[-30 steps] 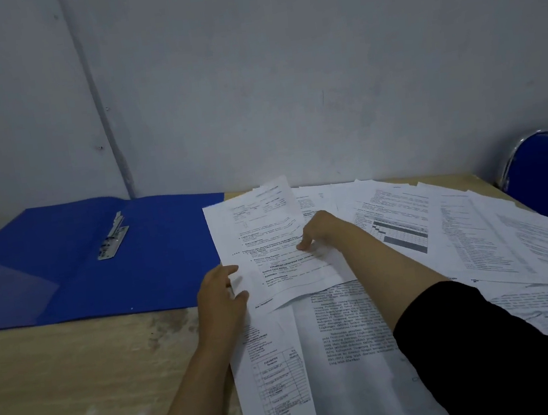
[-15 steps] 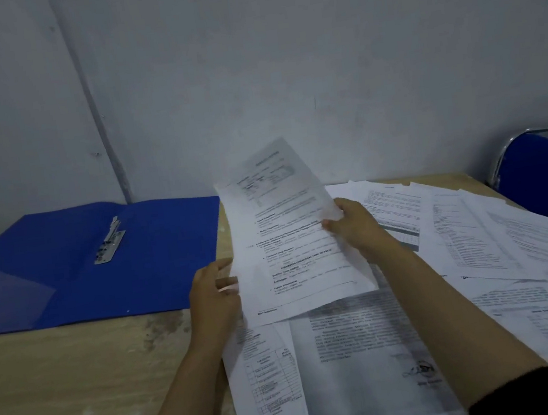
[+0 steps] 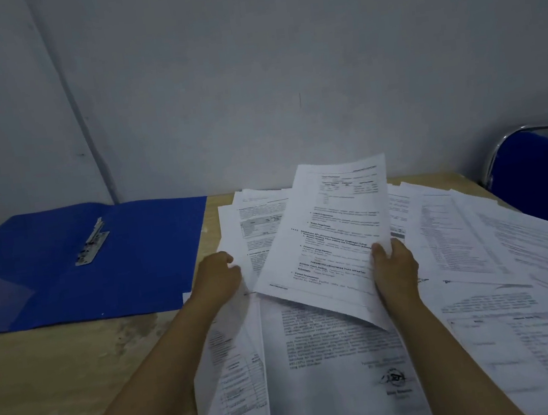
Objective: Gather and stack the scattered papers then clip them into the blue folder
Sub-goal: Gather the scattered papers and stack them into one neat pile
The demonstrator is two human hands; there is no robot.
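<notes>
Papers (image 3: pixel 478 251): right hand (image 3: pixel 395 268) pinches lifted sheet (image 3: pixel 335 241); left hand (image 3: pixel 217 276) curled, its grip unclear.

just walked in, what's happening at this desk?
A person is gathering loose printed white sheets spread over a light wooden table. The right hand pinches one printed page by its right edge, raised above the rest. The left hand rests curled at the left edge of the pile; whether it grips a sheet is unclear. The open blue folder, with its metal clip, lies to the left, no paper in it yet.
</notes>
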